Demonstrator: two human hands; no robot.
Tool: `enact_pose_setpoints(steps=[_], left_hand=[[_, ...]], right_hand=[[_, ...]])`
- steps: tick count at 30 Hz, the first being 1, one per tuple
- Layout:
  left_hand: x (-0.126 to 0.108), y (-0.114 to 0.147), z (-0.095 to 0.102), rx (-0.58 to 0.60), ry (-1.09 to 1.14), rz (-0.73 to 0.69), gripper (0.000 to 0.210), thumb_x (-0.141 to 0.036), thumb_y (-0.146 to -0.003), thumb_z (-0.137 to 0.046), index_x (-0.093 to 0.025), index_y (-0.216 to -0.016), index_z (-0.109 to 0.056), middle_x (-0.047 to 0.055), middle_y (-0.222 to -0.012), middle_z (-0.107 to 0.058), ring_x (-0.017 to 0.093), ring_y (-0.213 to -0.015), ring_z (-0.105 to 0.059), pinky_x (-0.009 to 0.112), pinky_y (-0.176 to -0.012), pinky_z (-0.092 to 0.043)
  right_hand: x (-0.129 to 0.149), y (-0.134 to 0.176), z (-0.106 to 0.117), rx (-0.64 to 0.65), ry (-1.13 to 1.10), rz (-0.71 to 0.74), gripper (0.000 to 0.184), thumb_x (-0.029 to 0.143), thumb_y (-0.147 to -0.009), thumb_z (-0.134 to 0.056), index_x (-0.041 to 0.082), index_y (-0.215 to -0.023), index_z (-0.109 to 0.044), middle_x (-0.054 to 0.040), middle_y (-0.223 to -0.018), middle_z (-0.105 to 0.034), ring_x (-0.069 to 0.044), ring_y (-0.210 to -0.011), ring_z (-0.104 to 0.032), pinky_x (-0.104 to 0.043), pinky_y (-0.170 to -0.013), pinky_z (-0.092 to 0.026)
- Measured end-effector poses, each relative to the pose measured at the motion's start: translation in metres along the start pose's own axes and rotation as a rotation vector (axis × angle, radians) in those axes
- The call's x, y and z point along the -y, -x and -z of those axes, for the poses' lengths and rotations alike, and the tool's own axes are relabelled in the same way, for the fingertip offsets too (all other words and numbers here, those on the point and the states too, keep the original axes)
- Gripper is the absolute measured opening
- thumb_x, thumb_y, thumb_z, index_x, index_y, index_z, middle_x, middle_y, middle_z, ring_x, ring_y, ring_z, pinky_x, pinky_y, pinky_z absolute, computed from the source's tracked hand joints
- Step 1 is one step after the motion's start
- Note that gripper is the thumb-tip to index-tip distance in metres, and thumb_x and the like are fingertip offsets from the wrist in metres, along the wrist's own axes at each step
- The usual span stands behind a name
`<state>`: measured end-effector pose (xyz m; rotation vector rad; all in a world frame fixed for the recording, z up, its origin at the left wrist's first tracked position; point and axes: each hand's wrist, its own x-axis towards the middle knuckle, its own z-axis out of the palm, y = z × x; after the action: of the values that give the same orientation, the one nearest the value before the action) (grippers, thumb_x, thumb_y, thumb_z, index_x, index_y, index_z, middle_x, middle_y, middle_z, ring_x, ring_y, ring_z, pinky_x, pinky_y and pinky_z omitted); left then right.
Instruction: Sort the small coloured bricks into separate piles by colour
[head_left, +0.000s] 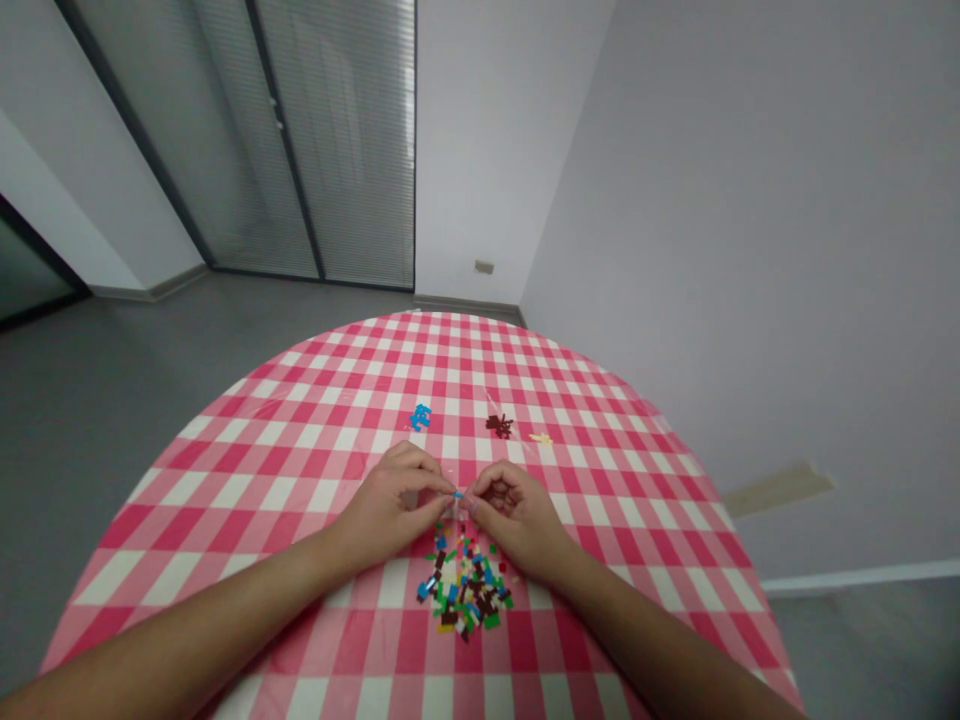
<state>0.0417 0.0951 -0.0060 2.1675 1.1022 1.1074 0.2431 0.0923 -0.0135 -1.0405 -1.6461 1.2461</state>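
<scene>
Between my fingertips is a small blue toy brick (458, 495), just above the checked cloth. My left hand (401, 495) pinches it from one side with thumb and forefinger, and my right hand (517, 510) pinches it from the other. Whether it is one piece or two joined is too small to tell. Right below my hands lies a loose pile of tiny multicoloured bricks (469, 590), with green, brown, blue, white, yellow and red among them.
Beyond my hands sit a small cluster of blue bricks (420, 417), a dark brown cluster (499, 426) and a few cream pieces (541, 438). The round table wears a red-and-white checked cloth (300, 400). A wall (712, 250) rises close on the right.
</scene>
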Motion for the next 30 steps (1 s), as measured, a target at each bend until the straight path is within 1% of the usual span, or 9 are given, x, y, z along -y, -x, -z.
enact_pose_setpoints(steps=[3,5,6,8,11,16,19,24,30], left_hand=[[0.017,-0.007,0.011,-0.072,-0.101,0.067,0.012,-0.025,-0.083,-0.064,-0.024,-0.08,-0.075,0.003,-0.081,-0.07,0.021,-0.081,-0.061,0.039,-0.079,-0.046],[0.033,-0.012,0.021,-0.15,-0.214,0.171,0.014,-0.03,-0.082,-0.064,-0.024,-0.077,-0.076,0.003,-0.078,-0.071,0.023,-0.081,-0.062,0.039,-0.079,-0.045],[0.041,-0.015,0.026,-0.166,-0.275,0.233,0.015,-0.032,-0.081,-0.064,-0.024,-0.075,-0.076,0.003,-0.078,-0.072,0.023,-0.08,-0.062,0.04,-0.079,-0.045],[0.053,-0.019,0.034,-0.149,-0.385,0.345,0.02,-0.035,-0.081,-0.063,-0.024,-0.072,-0.076,0.003,-0.077,-0.073,0.024,-0.078,-0.063,0.039,-0.078,-0.044],[0.063,-0.021,0.041,-0.105,-0.516,0.44,0.022,-0.035,-0.081,-0.061,-0.024,-0.071,-0.077,0.003,-0.08,-0.075,0.026,-0.081,-0.065,0.038,-0.074,-0.043],[0.063,-0.022,0.04,-0.056,-0.618,0.453,0.024,-0.036,-0.082,-0.058,-0.028,-0.08,-0.08,0.003,-0.089,-0.077,0.029,-0.088,-0.066,0.038,-0.074,-0.042],[0.062,-0.02,0.04,-0.052,-0.613,0.454,0.022,-0.034,-0.079,-0.059,-0.029,-0.081,-0.08,0.003,-0.092,-0.077,0.03,-0.09,-0.066,0.039,-0.075,-0.042],[0.063,-0.018,0.04,-0.053,-0.584,0.448,0.019,-0.03,-0.076,-0.06,-0.028,-0.077,-0.079,0.003,-0.09,-0.076,0.03,-0.088,-0.065,0.042,-0.081,-0.042],[0.064,-0.013,0.037,-0.046,-0.615,0.415,0.02,-0.03,-0.078,-0.06,-0.028,-0.081,-0.079,0.002,-0.094,-0.075,0.031,-0.093,-0.062,0.045,-0.087,-0.039]], right_hand=[[0.002,0.0,0.002,0.015,0.068,-0.007,0.007,0.021,-0.08,-0.064,0.02,-0.08,-0.057,0.0011,-0.069,-0.058,-0.012,-0.06,-0.055,-0.024,-0.056,-0.045],[0.001,-0.001,0.005,0.041,0.099,-0.02,0.004,0.02,-0.08,-0.062,0.02,-0.081,-0.058,0.0013,-0.068,-0.058,-0.012,-0.06,-0.054,-0.024,-0.056,-0.044],[0.0,-0.001,0.006,0.06,0.107,-0.027,0.004,0.019,-0.08,-0.062,0.02,-0.082,-0.058,0.0014,-0.068,-0.058,-0.012,-0.06,-0.053,-0.023,-0.055,-0.043],[-0.002,-0.002,0.008,0.094,0.123,-0.033,0.003,0.018,-0.079,-0.061,0.019,-0.082,-0.059,0.0014,-0.068,-0.058,-0.012,-0.059,-0.053,-0.023,-0.055,-0.042],[-0.005,-0.002,0.009,0.108,0.137,-0.029,0.004,0.018,-0.079,-0.06,0.019,-0.083,-0.06,0.0014,-0.068,-0.058,-0.012,-0.059,-0.052,-0.023,-0.055,-0.041],[-0.005,-0.001,0.01,0.094,0.124,-0.031,0.004,0.019,-0.079,-0.061,0.019,-0.082,-0.061,0.0015,-0.067,-0.057,-0.011,-0.058,-0.051,-0.022,-0.054,-0.04],[-0.005,-0.001,0.01,0.084,0.122,-0.03,0.004,0.019,-0.078,-0.062,0.019,-0.082,-0.062,0.0013,-0.067,-0.058,-0.012,-0.059,-0.052,-0.023,-0.054,-0.041],[-0.006,-0.002,0.01,0.088,0.121,-0.027,0.005,0.019,-0.078,-0.061,0.019,-0.083,-0.062,0.0011,-0.067,-0.058,-0.011,-0.059,-0.052,-0.023,-0.054,-0.041],[-0.005,-0.002,0.01,0.08,0.117,-0.038,0.004,0.019,-0.078,-0.061,0.019,-0.082,-0.062,0.0013,-0.066,-0.057,-0.011,-0.058,-0.051,-0.023,-0.054,-0.04]])
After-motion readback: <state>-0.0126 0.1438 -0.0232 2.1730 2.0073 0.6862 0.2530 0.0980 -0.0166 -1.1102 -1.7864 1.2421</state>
